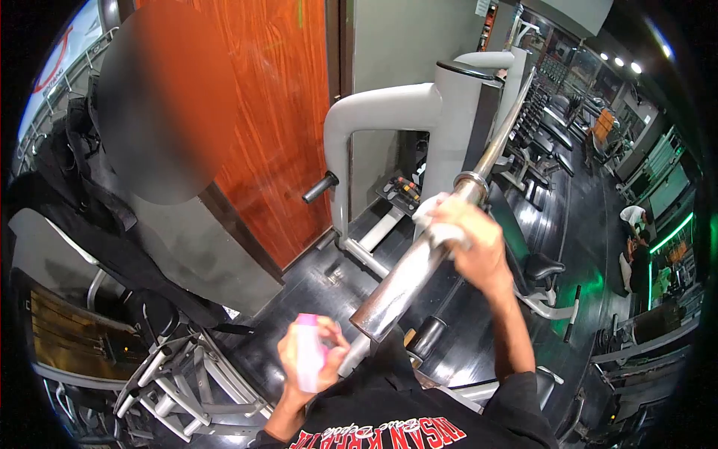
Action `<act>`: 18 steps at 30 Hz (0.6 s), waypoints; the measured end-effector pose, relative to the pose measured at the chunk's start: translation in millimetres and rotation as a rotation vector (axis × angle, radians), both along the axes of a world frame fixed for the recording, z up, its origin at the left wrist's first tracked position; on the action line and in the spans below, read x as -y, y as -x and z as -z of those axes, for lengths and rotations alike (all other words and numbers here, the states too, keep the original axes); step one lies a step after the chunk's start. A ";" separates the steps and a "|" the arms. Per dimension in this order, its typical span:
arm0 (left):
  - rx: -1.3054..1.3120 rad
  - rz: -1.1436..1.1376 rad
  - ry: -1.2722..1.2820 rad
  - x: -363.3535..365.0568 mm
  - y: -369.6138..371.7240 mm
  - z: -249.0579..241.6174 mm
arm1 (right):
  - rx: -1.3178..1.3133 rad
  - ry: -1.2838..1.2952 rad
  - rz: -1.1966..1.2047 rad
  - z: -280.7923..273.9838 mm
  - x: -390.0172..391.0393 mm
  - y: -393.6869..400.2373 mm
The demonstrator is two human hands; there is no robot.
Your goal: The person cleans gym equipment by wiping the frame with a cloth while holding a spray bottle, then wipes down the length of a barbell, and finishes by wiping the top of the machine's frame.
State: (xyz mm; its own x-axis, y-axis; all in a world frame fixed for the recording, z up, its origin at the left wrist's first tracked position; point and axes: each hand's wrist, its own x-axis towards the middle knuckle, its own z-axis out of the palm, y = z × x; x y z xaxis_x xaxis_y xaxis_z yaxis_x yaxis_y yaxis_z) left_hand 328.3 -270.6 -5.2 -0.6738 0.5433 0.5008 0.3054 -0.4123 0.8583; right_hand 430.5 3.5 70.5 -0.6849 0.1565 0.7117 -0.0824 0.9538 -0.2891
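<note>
My right hand [479,243] is closed around a white cloth [449,233], pressing it against the thick chrome sleeve of a barbell [400,292]. The hand is slightly blurred. The bar runs up and away to the right, past its collar [471,179], and the sleeve's end points towards my body. Lower and to the left, my left hand [333,355] grips a pink and whitish bottle [307,352], held upright and apart from the bar. Blur hides the finer shape of its top.
A grey machine frame [385,108] stands behind the bar, before a wooden door [269,112]. Black bags [75,135] hang at the left, above a metal rack [176,389]. Benches [553,135] line the right side, with a person [634,217] further off. A dark round blur covers the upper left.
</note>
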 end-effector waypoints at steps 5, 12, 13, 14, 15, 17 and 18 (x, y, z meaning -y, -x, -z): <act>0.180 0.049 -0.021 26.4 -2.4 13.3 | 0.060 -0.018 -0.430 -6.6 115.0 -1.0; 0.044 0.052 0.011 29.9 -6.5 15.7 | 0.087 -0.363 -0.023 -12.2 -8.0 -5.7; 0.048 0.075 0.019 30.0 -7.4 13.6 | 0.051 -0.289 0.044 -10.7 -33.4 -5.6; 0.052 0.096 0.025 30.4 -8.5 12.3 | 0.031 -0.283 0.160 -5.3 -56.4 -5.6; 0.064 0.106 0.019 30.8 -10.7 11.9 | 0.090 -0.284 0.195 -11.8 -62.7 -5.3; 0.056 0.113 0.008 31.1 -14.1 13.7 | 0.173 -0.295 0.196 -16.0 -57.3 -1.7; 0.044 0.120 -0.005 30.6 -15.6 14.6 | 0.195 -0.305 0.163 -14.9 -44.7 6.0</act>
State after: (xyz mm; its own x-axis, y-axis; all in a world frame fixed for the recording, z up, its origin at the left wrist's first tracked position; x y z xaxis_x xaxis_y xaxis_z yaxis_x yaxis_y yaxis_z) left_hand 343.9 -301.2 -19.7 -0.6256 0.6193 0.4745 0.2152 -0.4477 0.8679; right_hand 424.6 48.2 85.4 -0.7952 0.0760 0.6015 0.1054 0.9943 0.0138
